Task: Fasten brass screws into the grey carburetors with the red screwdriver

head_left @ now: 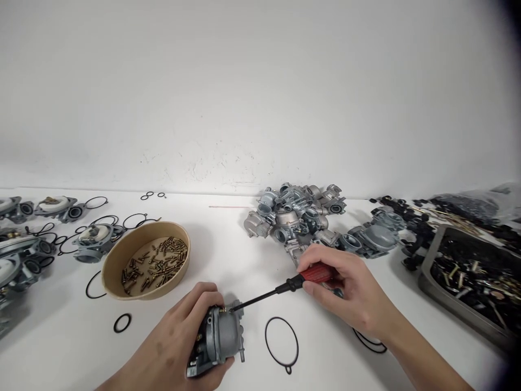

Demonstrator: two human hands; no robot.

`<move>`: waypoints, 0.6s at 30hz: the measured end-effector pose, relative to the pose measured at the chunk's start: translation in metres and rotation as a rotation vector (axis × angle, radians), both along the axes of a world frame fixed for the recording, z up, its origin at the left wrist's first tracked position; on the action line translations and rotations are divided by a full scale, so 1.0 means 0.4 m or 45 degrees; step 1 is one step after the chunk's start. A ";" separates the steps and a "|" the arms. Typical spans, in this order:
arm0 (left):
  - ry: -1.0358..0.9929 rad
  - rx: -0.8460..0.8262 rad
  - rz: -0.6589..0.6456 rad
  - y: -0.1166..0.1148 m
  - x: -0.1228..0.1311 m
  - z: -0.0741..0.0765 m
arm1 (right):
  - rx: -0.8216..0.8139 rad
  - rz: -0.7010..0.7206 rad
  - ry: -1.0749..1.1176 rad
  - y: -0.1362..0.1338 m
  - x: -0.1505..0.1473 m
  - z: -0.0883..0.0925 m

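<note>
My left hand (179, 342) is wrapped around a grey metal carburetor body (222, 336), holding it on the white table near the front edge. My right hand (345, 288) grips a screwdriver (285, 287) with a red handle and a black shaft. The shaft slants down to the left, and its tip rests on a small brass screw at the top of the carburetor body. A thin black rubber gasket ring (281, 341) lies flat on the table just right of the carburetor.
A brown paper bowl (122, 250) of brass screws stands at left. Assembled carburetors (93, 239) and black O-rings lie at far left. A heap of carburetor bodies (297, 214) sits behind centre. A grey tray (431, 271) of small parts is at right.
</note>
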State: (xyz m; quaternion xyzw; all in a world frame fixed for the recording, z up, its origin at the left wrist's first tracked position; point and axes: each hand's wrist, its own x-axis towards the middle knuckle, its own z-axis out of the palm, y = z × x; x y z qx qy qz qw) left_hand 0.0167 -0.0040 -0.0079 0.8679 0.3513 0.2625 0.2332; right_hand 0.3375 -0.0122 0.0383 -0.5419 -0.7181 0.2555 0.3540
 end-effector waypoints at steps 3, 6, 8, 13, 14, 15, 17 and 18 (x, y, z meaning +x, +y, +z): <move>-0.013 -0.010 0.006 -0.003 0.002 0.004 | 0.022 0.022 -0.002 0.001 -0.003 0.000; -0.025 -0.003 0.016 -0.005 0.003 0.004 | 0.041 0.033 -0.007 0.003 -0.005 0.000; -0.022 -0.020 0.029 -0.005 0.003 0.003 | 0.051 0.038 -0.015 0.004 -0.007 0.001; -0.025 -0.095 0.009 -0.006 0.003 0.003 | 0.063 0.030 -0.004 0.004 -0.007 0.003; -0.023 -0.112 0.001 -0.006 0.003 0.003 | 0.059 0.031 0.005 0.004 -0.005 0.003; -0.021 -0.129 -0.005 -0.007 0.003 0.003 | 0.055 0.033 0.013 0.004 -0.004 0.002; -0.021 -0.152 -0.018 -0.006 0.002 0.003 | 0.049 0.037 0.011 0.003 -0.002 0.001; -0.022 -0.158 -0.023 -0.006 0.001 0.003 | 0.047 0.041 0.004 0.002 -0.001 0.001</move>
